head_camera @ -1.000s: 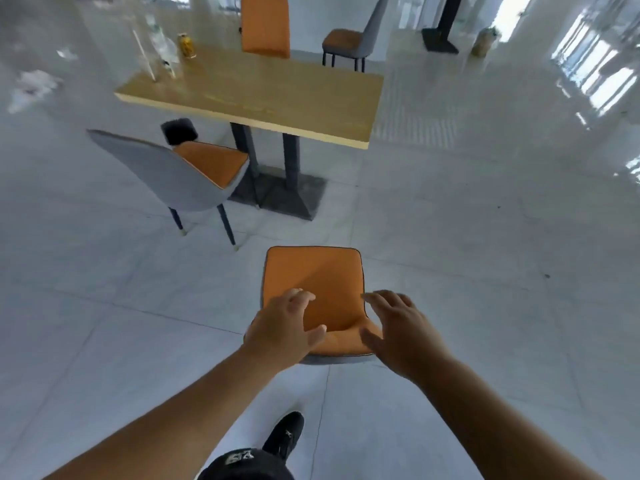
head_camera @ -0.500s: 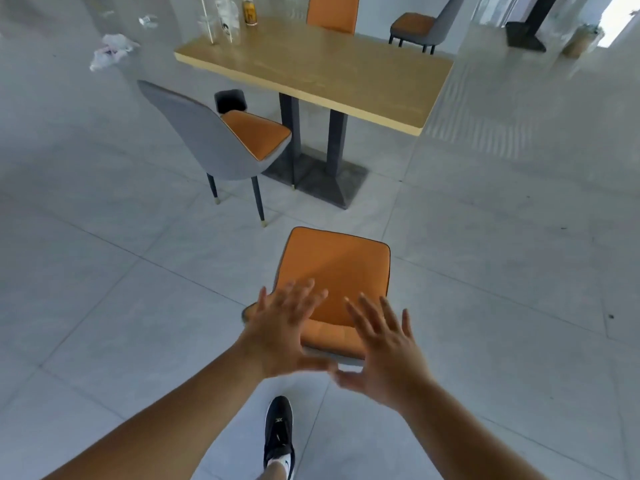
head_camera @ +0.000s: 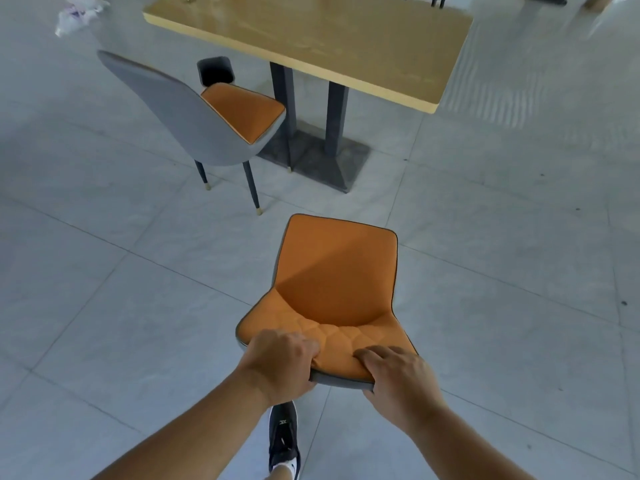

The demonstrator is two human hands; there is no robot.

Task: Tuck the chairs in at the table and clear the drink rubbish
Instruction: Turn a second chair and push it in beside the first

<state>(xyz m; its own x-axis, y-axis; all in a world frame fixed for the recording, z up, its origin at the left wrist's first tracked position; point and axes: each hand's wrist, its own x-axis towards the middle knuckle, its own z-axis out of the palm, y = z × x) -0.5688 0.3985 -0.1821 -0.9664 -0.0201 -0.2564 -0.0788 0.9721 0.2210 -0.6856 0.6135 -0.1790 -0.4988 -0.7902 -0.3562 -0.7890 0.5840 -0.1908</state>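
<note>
An orange chair (head_camera: 332, 271) with a grey shell stands on the floor right in front of me, its seat facing the wooden table (head_camera: 329, 39). My left hand (head_camera: 280, 362) grips the top edge of its backrest on the left. My right hand (head_camera: 398, 375) grips the same edge on the right. A second chair (head_camera: 194, 112), grey-backed with an orange seat, stands pulled out at the table's left near side. Bits of the drink items show at the table's far left corner, cut off by the frame edge.
A black bin (head_camera: 215, 70) sits on the floor behind the second chair. Crumpled white rubbish (head_camera: 78, 13) lies on the floor at the far left. The table's dark pedestal base (head_camera: 318, 154) stands ahead of my chair. My black shoe (head_camera: 284, 434) is under the backrest.
Both hands, open and hovering over the backrest before, have closed on its top edge. I have come closer to the table and the view has tilted down.
</note>
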